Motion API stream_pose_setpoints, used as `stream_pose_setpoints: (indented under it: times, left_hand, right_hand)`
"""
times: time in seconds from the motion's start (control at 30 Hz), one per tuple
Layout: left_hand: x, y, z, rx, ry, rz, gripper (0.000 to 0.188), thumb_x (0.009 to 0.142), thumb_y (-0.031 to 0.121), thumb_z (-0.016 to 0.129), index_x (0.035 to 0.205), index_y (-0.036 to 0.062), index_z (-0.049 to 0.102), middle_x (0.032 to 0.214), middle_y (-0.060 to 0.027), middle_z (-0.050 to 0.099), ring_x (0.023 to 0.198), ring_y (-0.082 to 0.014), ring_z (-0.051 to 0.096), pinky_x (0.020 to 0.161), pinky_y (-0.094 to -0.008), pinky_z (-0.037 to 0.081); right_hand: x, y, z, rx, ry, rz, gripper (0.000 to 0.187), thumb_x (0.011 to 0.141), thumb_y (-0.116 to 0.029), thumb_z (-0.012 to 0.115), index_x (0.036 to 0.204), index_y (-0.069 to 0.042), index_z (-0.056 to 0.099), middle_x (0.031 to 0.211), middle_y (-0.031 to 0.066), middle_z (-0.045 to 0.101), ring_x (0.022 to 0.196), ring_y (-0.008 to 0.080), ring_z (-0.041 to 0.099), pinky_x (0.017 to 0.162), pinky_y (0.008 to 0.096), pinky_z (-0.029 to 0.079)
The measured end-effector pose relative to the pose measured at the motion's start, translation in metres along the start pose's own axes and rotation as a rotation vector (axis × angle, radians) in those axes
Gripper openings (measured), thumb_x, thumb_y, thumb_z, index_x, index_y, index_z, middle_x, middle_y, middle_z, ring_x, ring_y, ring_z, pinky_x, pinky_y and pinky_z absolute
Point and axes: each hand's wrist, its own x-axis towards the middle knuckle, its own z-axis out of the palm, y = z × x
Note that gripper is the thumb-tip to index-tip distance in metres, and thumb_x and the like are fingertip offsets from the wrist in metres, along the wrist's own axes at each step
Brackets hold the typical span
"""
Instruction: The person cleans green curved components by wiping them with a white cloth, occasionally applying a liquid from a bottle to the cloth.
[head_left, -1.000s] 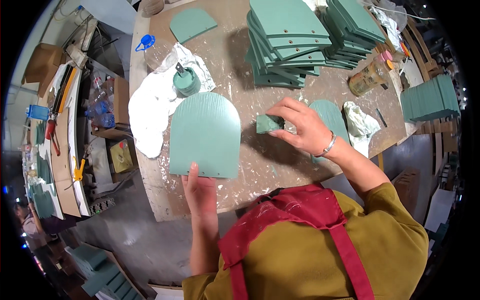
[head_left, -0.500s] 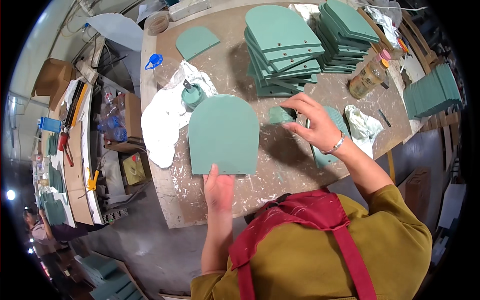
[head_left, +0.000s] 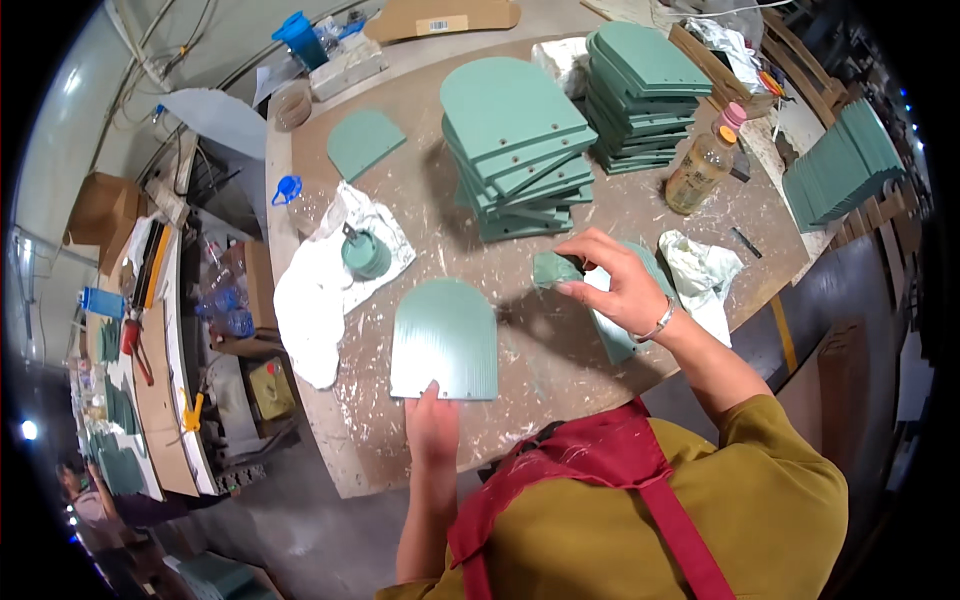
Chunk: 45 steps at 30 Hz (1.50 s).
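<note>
Left hand (head_left: 433, 430) is gripping an arched green panel (head_left: 446, 338) by its straight near edge, thumb above, fingers beneath; over the worktable (head_left: 530, 390), the panel's long axis is running away from the wearer, its rounded end pointing forward. Right hand (head_left: 622, 285), half curled, is pinching a small green block (head_left: 552, 268) between thumb and fingers. Beyond, stacked arched panels (head_left: 515, 105) are standing.

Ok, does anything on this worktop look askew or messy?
Yes. The central stack of green arched panels looks askew: they sit turned at different angles, so their edges don't line up. The brown worktop is also flecked with pale marks, perhaps dried paint.
</note>
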Motion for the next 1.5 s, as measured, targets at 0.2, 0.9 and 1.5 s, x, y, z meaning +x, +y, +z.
stream_pose_setpoints:
  times: [0.2, 0.9, 1.5]
  left_hand:
    - [-0.038, 0.034, -0.013, 0.375, 0.184, -0.102, 0.044, 0.097, 0.01, 0.044, 0.139, 0.0028, 0.035, 0.133, -0.0123, 0.046, 0.122, -0.0206, 0.046, 0.102, -0.0347, 0.039]
    - [0.264, 0.147, 0.311, 1.671, -0.468, 0.165, 0.056, 0.079, 0.032, 0.075, 0.118, -0.0035, 0.057, 0.104, -0.0123, 0.065, 0.09, -0.0199, 0.064, 0.072, -0.0296, 0.053]
    - [0.049, 0.078, 0.138, 0.159, -0.224, 0.146, 0.04, 0.098, 0.019, 0.047, 0.132, -0.0016, 0.039, 0.117, -0.0165, 0.059, 0.094, -0.0303, 0.066, 0.068, -0.0289, 0.059]
  right_hand:
    - [0.006, 0.007, -0.025, 0.158, 0.093, 0.141, 0.034, 0.083, -0.016, 0.069, 0.113, -0.003, 0.06, 0.097, 0.0066, 0.057, 0.085, 0.017, 0.054, 0.073, 0.0261, 0.045]
    - [-0.017, 0.036, -0.037, 0.475, 0.17, 0.317, 0.034, 0.084, -0.011, 0.068, 0.115, -0.001, 0.06, 0.101, 0.0046, 0.057, 0.088, 0.0131, 0.051, 0.078, 0.0247, 0.041]
    - [0.018, -0.029, -0.02, -0.319, 0.297, -0.149, 0.041, 0.07, -0.019, 0.074, 0.104, -0.003, 0.057, 0.095, 0.0095, 0.056, 0.09, 0.0281, 0.055, 0.085, 0.0387, 0.036]
